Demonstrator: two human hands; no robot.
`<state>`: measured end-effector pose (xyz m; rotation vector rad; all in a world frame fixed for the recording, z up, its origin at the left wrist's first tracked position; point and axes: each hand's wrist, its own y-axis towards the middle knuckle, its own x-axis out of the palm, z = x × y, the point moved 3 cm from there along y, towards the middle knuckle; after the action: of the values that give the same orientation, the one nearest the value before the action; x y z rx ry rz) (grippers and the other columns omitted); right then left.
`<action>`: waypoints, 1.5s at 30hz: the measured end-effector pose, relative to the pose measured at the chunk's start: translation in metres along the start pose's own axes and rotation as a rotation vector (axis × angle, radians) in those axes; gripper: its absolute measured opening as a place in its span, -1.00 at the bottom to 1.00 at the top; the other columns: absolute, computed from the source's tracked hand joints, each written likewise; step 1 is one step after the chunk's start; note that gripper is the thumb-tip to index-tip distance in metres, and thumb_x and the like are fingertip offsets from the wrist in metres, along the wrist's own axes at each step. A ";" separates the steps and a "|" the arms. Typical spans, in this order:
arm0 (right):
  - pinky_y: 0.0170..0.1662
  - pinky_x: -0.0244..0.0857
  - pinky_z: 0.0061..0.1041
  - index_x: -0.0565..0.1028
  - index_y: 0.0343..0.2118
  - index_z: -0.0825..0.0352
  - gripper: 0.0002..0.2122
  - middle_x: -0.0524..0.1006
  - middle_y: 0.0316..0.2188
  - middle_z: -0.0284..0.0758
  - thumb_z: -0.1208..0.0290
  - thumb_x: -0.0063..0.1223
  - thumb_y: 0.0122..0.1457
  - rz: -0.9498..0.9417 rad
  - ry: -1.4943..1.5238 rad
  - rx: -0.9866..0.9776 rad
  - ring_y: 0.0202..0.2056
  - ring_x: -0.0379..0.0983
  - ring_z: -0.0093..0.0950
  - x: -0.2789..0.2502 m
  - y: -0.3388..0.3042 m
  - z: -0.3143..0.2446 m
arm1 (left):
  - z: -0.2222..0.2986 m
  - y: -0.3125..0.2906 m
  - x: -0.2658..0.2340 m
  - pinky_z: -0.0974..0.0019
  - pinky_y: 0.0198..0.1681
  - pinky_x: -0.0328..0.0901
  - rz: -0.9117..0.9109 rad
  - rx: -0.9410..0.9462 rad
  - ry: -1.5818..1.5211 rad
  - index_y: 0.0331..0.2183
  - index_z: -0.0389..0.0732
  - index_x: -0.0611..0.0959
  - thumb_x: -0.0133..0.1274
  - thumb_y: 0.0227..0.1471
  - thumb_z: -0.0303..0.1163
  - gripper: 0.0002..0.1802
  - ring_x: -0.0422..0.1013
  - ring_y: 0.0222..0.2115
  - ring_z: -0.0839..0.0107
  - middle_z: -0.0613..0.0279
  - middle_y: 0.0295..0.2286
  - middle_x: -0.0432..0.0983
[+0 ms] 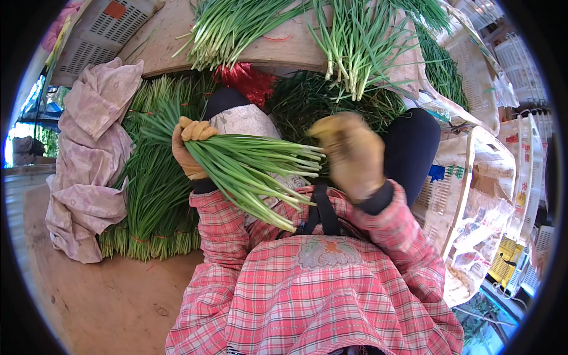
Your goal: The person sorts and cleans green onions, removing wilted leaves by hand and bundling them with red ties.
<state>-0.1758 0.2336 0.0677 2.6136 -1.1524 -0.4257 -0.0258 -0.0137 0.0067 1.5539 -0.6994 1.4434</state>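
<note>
A bunch of garlic chives (254, 168) lies across my lap, its pale stem ends pointing right. My left hand (192, 145), in a tan work glove, is closed around the leafy part of it. Close to the upper stem ends is my right hand (352, 154), in a dirty tan glove; motion blurs its fingers, so I cannot see whether they hold anything. Loose chives (361, 47) and another heap of them (236, 29) rest on the wooden board (165, 35) in front of me. A tuft of red ties (245, 81) hangs at the board's near edge.
Tied chive bundles (154, 201) are piled at my left, partly under a pinkish cloth (92, 160). More dark green leaves (313, 100) fill the gap between my knees. White plastic crates (473, 195) stand at right, and another crate (106, 35) at far left.
</note>
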 end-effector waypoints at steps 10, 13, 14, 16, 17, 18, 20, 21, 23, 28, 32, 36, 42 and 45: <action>-0.34 0.37 -0.39 0.48 -0.15 0.37 -0.65 0.51 -0.31 -0.12 0.32 0.20 0.01 -0.159 -0.051 0.160 -0.37 0.49 -0.22 -0.009 -0.032 0.022 | 0.020 -0.004 -0.003 0.47 -0.35 0.20 -0.139 0.120 -0.033 -0.54 -0.17 0.49 -0.26 0.16 -0.34 -0.70 0.22 -0.55 0.55 0.42 -0.61 0.35; -0.40 0.36 -0.39 0.48 -0.22 0.38 -0.75 0.51 -0.44 -0.04 0.34 0.08 0.10 -0.281 -0.019 0.240 -0.44 0.48 -0.15 0.032 -0.030 0.025 | 0.016 0.002 0.001 0.47 -0.37 0.19 -0.153 0.087 -0.040 -0.58 -0.14 0.42 -0.27 0.16 -0.35 -0.70 0.20 -0.57 0.56 0.45 -0.63 0.33; -0.48 0.32 -0.37 0.47 -0.31 0.36 -0.81 0.48 -0.57 -0.08 0.33 0.03 0.12 -0.239 -0.179 0.130 -0.53 0.46 -0.17 0.031 -0.030 0.017 | 0.017 0.003 0.002 0.47 -0.37 0.18 -0.164 0.089 -0.031 -0.59 -0.12 0.40 -0.27 0.16 -0.35 -0.70 0.19 -0.57 0.57 0.45 -0.64 0.32; -0.56 0.29 -0.40 0.46 -0.36 0.38 -0.85 0.44 -0.65 -0.15 0.39 0.08 0.10 -0.226 -0.312 0.012 -0.63 0.43 -0.24 0.026 -0.027 0.004 | 0.019 0.002 0.005 0.48 -0.39 0.17 -0.187 0.110 -0.016 -0.62 -0.09 0.34 -0.27 0.16 -0.36 -0.70 0.16 -0.58 0.58 0.47 -0.65 0.30; -0.61 0.27 -0.41 0.46 -0.38 0.38 -0.87 0.43 -0.69 -0.18 0.42 0.10 0.09 -0.218 -0.378 -0.046 -0.68 0.41 -0.27 0.022 -0.026 0.001 | 0.017 0.002 0.006 0.48 -0.39 0.16 -0.146 0.070 0.011 -0.62 -0.08 0.31 -0.27 0.16 -0.36 -0.69 0.15 -0.59 0.59 0.47 -0.66 0.29; -0.63 0.25 -0.40 0.47 -0.39 0.36 -0.86 0.42 -0.70 -0.18 0.40 0.11 0.07 -0.191 -0.408 -0.053 -0.68 0.40 -0.23 0.018 -0.029 0.002 | 0.009 0.004 0.013 0.48 -0.39 0.16 -0.105 0.029 0.033 -0.63 -0.08 0.29 -0.27 0.17 -0.36 -0.69 0.14 -0.59 0.59 0.48 -0.66 0.27; -0.65 0.23 -0.40 0.45 -0.46 0.33 -0.85 0.42 -0.73 -0.18 0.37 0.12 0.07 -0.249 -0.542 -0.002 -0.70 0.40 -0.24 0.006 -0.034 0.002 | 0.006 0.006 0.003 0.50 -0.41 0.13 -0.021 -0.042 0.062 -0.61 -0.08 0.31 -0.27 0.18 -0.34 -0.69 0.12 -0.60 0.61 0.47 -0.67 0.24; -0.66 0.22 -0.40 0.44 -0.49 0.33 -0.84 0.41 -0.74 -0.20 0.35 0.13 0.06 -0.280 -0.670 -0.024 -0.71 0.39 -0.25 0.000 -0.036 0.003 | -0.005 0.008 0.007 0.51 -0.43 0.10 0.042 -0.057 0.027 -0.59 -0.12 0.37 -0.25 0.17 -0.34 -0.71 0.10 -0.61 0.62 0.49 -0.68 0.21; -0.69 0.19 -0.45 0.44 -0.50 0.34 -0.83 0.38 -0.76 -0.22 0.36 0.12 0.08 -0.191 -0.670 -0.035 -0.76 0.35 -0.34 -0.014 -0.040 0.010 | -0.018 0.013 0.006 0.51 -0.49 0.09 0.068 -0.093 0.081 -0.66 -0.10 0.36 -0.24 0.18 -0.37 -0.64 0.06 -0.65 0.65 0.51 -0.72 0.19; -0.66 0.12 -0.64 0.48 -0.42 0.43 -0.79 0.40 -0.73 -0.40 0.33 0.05 0.16 -0.218 0.025 0.546 -0.72 0.26 -0.66 -0.040 -0.047 0.005 | -0.038 0.021 0.010 0.51 -0.51 0.08 0.083 -0.105 0.001 -0.68 -0.09 0.32 -0.28 0.17 -0.41 -0.64 0.04 -0.67 0.65 0.53 -0.74 0.14; -0.64 0.06 -0.74 0.48 -0.47 0.41 -0.77 0.42 -0.68 -0.45 0.34 0.00 0.21 0.023 0.162 0.662 -0.70 0.21 -0.75 -0.062 -0.032 -0.012 | -0.044 0.025 0.017 0.52 -0.49 0.07 -0.036 -0.142 0.025 -0.49 -0.23 0.50 -0.21 0.16 -0.33 -0.72 0.08 -0.63 0.62 0.49 -0.69 0.24; -0.61 0.06 -0.78 0.51 -0.44 0.36 -0.84 0.48 -0.60 -0.47 0.39 0.02 0.19 0.203 0.122 0.482 -0.63 0.23 -0.79 -0.080 -0.027 -0.033 | -0.023 0.018 0.013 0.53 -0.47 0.10 0.053 -0.046 0.003 -0.70 -0.11 0.33 -0.27 0.17 -0.39 -0.61 0.08 -0.63 0.62 0.47 -0.70 0.24; -0.57 0.26 -0.38 0.48 -0.21 0.31 -0.72 0.40 -0.61 -0.27 0.49 0.00 -0.07 -0.460 -0.628 -0.327 -0.59 0.39 -0.33 -0.002 -0.027 -0.032 | -0.032 0.019 0.015 0.50 -0.41 0.13 -0.043 -0.018 0.006 -0.65 -0.12 0.37 -0.21 0.15 -0.37 -0.68 0.12 -0.60 0.62 0.48 -0.68 0.28; -0.62 0.21 -0.34 0.45 -0.10 0.25 -0.63 0.37 -0.63 -0.29 0.44 0.05 -0.06 -0.464 -0.776 -0.392 -0.62 0.36 -0.32 0.021 -0.045 -0.039 | -0.026 0.020 0.015 0.51 -0.39 0.14 -0.054 0.017 0.072 -0.63 -0.11 0.37 -0.18 0.13 -0.38 -0.71 0.14 -0.59 0.62 0.49 -0.68 0.29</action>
<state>-0.1180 0.2511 0.0848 2.3667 -0.4980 -1.6727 -0.0533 0.0026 0.0246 1.5151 -0.5999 1.4605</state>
